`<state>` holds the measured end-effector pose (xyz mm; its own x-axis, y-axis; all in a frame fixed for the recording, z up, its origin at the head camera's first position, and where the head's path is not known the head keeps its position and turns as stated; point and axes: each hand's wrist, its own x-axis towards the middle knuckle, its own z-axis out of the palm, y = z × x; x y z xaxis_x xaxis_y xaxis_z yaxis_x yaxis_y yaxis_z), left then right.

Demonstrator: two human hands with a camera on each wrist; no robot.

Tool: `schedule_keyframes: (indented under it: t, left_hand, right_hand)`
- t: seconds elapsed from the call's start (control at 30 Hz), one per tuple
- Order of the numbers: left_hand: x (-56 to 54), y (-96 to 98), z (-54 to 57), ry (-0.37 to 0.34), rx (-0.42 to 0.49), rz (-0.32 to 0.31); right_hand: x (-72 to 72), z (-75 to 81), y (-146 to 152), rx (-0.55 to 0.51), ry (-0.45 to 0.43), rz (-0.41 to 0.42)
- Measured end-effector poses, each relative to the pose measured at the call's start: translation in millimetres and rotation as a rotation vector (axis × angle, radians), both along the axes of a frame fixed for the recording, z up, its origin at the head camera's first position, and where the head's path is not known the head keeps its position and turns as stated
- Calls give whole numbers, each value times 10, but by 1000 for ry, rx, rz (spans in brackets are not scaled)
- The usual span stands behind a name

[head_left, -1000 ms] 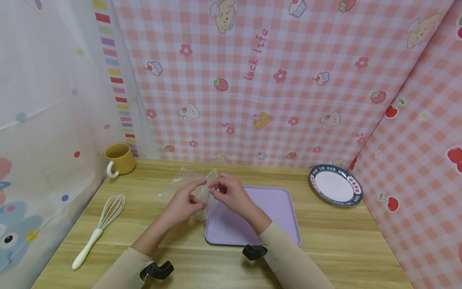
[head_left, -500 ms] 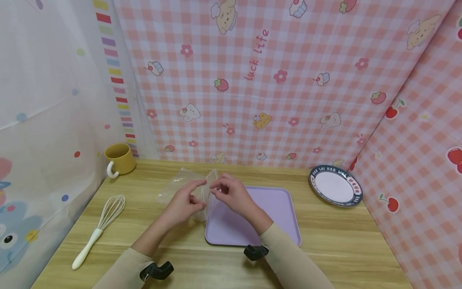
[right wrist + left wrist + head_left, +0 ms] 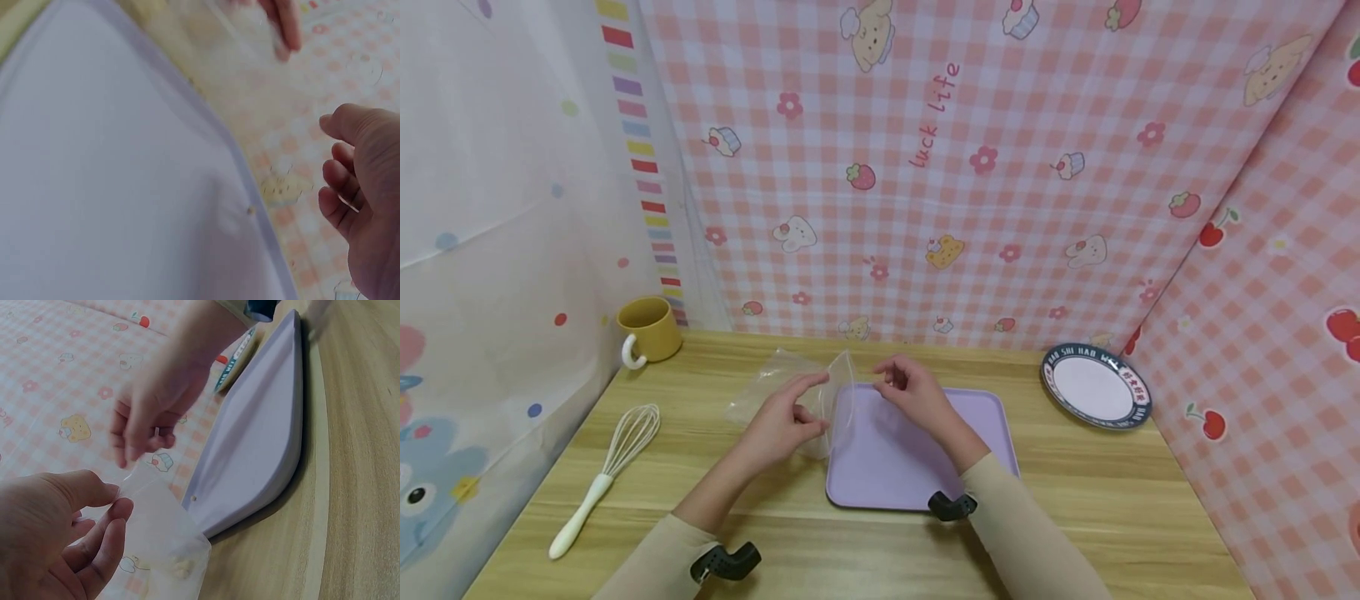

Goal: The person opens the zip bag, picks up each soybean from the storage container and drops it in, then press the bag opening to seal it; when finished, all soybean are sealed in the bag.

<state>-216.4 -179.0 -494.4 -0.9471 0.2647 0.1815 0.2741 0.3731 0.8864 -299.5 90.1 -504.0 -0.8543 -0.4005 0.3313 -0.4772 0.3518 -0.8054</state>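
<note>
My left hand (image 3: 782,423) pinches the mouth edge of a clear plastic bag (image 3: 778,377) between thumb and fingers, at the tray's left side. A few pale, lumpy bits (image 3: 181,567) show low in the bag in the left wrist view; their kind cannot be made out. My right hand (image 3: 916,393) hovers over the back of the lilac tray (image 3: 917,467), apart from the bag. Its fingers are loosely curled, thumb apart, with nothing visible between them. One tiny beige crumb (image 3: 251,210) lies at the tray's edge in the right wrist view.
On the left stands a yellow mug (image 3: 651,329) with a white handle, and a white whisk (image 3: 597,492) lies nearer the front. A dark-rimmed oval plate (image 3: 1097,385) sits at the back right. Patterned cloth walls (image 3: 1045,208) enclose the wooden table (image 3: 1075,517).
My right hand has drawn away from the bag's mouth to the right, over the tray. The left hand and bag have stayed in place.
</note>
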Motion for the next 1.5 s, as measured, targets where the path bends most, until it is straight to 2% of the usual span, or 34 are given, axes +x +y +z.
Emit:
schedule_keyframes:
  t: [0.27, 0.83, 1.5]
  left_hand:
    - [3, -3, -6, -2, -5, -7]
    - [1, 7, 5, -8, 7, -9]
    - [11, 13, 29, -5, -7, 0]
  right_hand:
    - [-147, -167, 117, 125, -41, 14]
    - [-224, -315, 115, 337, -45, 0]
    - [-238, -355, 85, 413, -18, -38]
